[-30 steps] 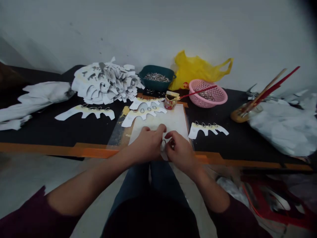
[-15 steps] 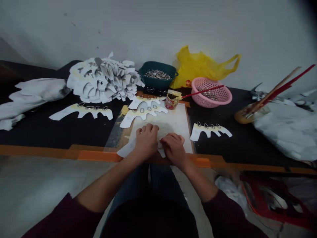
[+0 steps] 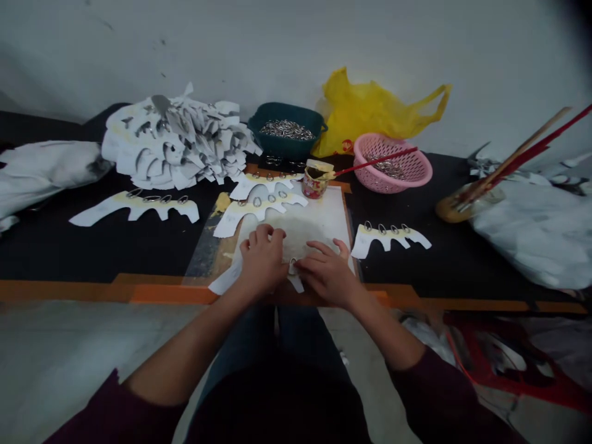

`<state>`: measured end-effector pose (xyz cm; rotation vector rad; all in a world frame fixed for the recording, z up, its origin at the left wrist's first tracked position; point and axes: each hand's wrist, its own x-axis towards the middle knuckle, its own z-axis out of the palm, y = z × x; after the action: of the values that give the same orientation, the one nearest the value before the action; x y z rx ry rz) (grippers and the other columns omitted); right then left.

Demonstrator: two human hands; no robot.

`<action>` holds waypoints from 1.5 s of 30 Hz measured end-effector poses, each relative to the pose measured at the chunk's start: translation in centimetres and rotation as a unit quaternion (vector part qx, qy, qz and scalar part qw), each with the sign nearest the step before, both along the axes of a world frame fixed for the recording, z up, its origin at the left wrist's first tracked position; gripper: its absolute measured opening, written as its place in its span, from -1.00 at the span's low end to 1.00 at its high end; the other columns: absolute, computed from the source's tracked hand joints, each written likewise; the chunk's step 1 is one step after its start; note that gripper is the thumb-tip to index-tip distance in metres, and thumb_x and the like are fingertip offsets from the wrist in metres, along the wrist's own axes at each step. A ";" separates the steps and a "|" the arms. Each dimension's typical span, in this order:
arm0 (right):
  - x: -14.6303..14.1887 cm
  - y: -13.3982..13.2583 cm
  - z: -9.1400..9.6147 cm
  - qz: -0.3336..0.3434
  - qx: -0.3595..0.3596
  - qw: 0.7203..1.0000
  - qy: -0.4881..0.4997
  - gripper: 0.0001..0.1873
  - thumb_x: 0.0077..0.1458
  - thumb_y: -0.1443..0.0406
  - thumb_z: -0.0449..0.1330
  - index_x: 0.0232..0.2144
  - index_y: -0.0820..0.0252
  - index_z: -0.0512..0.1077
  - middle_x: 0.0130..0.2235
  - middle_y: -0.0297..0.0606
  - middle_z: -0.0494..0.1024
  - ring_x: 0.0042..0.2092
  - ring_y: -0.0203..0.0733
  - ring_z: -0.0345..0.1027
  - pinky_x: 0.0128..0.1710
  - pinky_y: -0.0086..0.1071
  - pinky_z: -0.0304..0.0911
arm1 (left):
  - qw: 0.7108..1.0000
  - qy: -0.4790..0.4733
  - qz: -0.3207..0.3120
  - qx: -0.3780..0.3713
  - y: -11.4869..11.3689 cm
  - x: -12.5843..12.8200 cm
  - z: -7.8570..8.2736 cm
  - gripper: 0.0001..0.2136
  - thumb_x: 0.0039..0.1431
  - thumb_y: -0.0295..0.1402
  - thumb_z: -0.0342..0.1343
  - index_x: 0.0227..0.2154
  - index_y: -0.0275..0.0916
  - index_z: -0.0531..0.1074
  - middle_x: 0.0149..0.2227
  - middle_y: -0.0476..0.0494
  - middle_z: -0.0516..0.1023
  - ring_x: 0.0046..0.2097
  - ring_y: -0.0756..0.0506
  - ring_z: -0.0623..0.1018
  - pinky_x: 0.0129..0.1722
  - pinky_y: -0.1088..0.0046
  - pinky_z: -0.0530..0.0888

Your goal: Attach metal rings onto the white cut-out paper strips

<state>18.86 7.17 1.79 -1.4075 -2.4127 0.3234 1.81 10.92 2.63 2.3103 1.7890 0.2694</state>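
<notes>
Both hands rest on a white cut-out piece lying on the pale work board at the table's front edge. My left hand is curled, fingers bent, pressing the piece down. To its right, my right hand lies flatter with fingers stretched toward a small metal ring on the piece. Two finished pieces with rings lie just beyond. A small glue jar with a red-handled brush stands at the board's far edge.
A heap of white pieces sits at back left, a green tub of rings and a yellow bag behind, a pink basket to the right. Single ringed pieces lie either side. Brushes in a dish stand far right.
Both hands came down from a raised pinch onto the piece on the board. My right hand's fingers have spread flatter. The camera tilted slightly.
</notes>
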 end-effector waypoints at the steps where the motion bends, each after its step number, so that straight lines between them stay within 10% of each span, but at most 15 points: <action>1: -0.1 0.0 0.0 0.004 0.004 1.000 -0.009 -0.79 0.12 0.30 0.05 -0.19 0.01 0.40 -0.24 -0.33 0.55 0.14 -0.09 0.11 0.08 -0.03 -0.45 | 1.000 0.013 -0.010 -0.004 0.3 0.0 0.2 -0.53 -0.14 -0.35 0.11 -0.08 -0.20 0.23 -0.03 -0.26 0.18 -0.01 -0.28 0.25 -0.09 0.15 0.20; 11: -1.2 -0.4 -0.6 0.000 0.055 0.997 -0.054 -0.74 0.15 0.35 0.02 -0.18 -0.03 0.42 -0.33 -0.33 0.49 0.15 -0.12 0.10 0.11 -0.03 -0.45 | 0.989 0.077 -0.077 -0.100 3.2 1.0 2.0 -0.47 -0.24 -0.30 0.19 -0.10 -0.25 0.24 -0.04 -0.30 0.17 0.00 -0.32 0.25 -0.08 0.07 0.26; 22: -1.3 -0.5 -0.8 -0.002 0.045 0.998 -0.039 -0.72 0.13 0.39 0.01 -0.20 -0.05 0.43 -0.31 -0.33 0.49 0.17 -0.12 0.08 0.11 -0.01 -0.49 | 0.941 -0.318 -0.111 -0.027 -2.4 -1.2 0.2 -0.57 -0.06 -0.68 -0.17 -0.09 -0.24 0.21 0.00 -0.23 0.12 -0.05 -0.05 0.37 -0.07 0.30 0.44; 45: -1.0 0.6 -1.2 -0.035 -0.028 0.998 0.040 -0.73 0.06 0.48 -0.05 -0.38 0.10 0.39 -0.23 -0.30 0.51 0.11 -0.18 0.18 0.13 -0.02 -0.42 | 0.971 -0.152 -0.175 0.060 -2.3 -0.4 -3.4 -0.75 0.05 -0.63 -0.18 -0.27 -0.31 0.32 -0.14 -0.24 0.31 -0.16 -0.11 0.38 -0.13 0.29 0.42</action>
<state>17.88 7.74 0.59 -1.4701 -2.3012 0.4246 1.37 8.62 -0.73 2.4513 1.2295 0.6462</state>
